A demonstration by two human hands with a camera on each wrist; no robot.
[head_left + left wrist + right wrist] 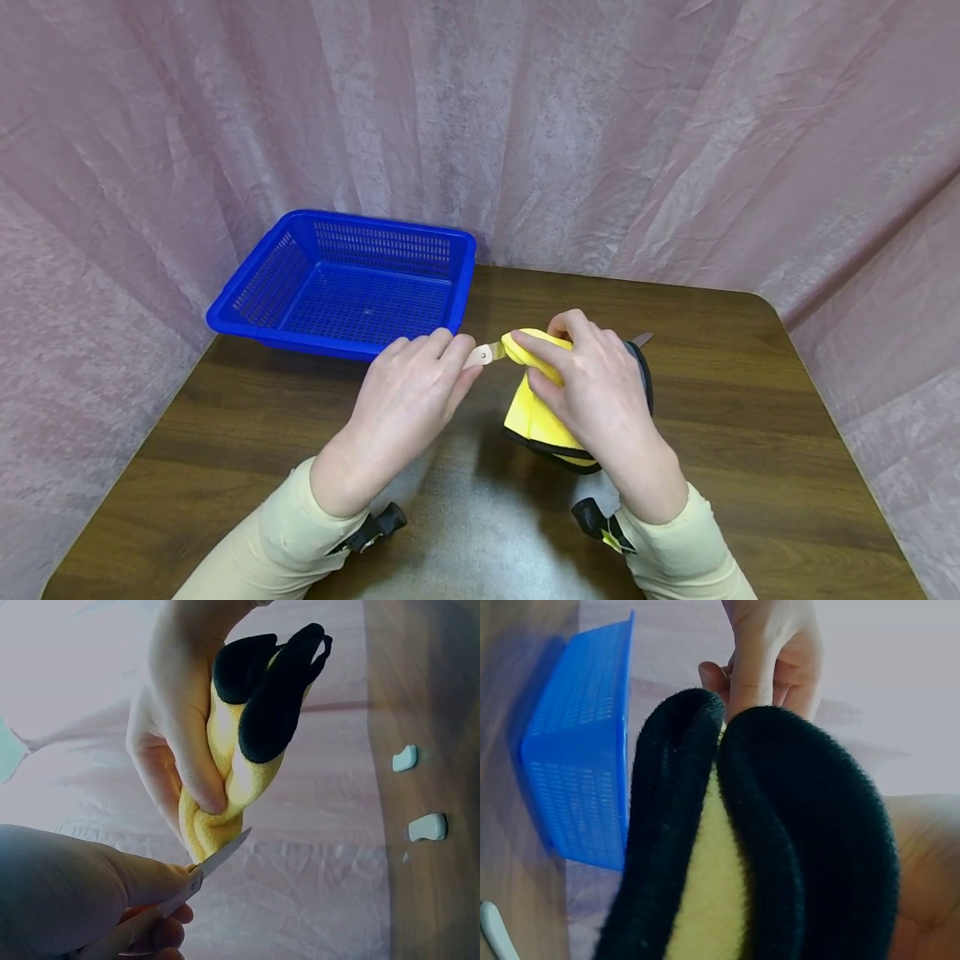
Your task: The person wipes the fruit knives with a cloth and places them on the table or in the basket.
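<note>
My left hand (416,387) grips a small knife by its pale handle (478,357), which has a rivet near the blade. The short metal blade (227,851) points toward my right hand. A yellow cloth (536,417) with thick black edging is bunched in my right hand (600,383), between thumb and fingers. Its folded yellow end lies against the blade, covering part of it in the head view. The cloth's black-edged folds (832,817) fill the middle of the right wrist view.
A blue perforated plastic basket (341,343) stands at the back left of the wooden table (720,417). Beyond my right hand, a metal tip (642,339) shows. Two pale handle-like pieces (427,827) lie on the table. Pink curtains (562,150) hang behind.
</note>
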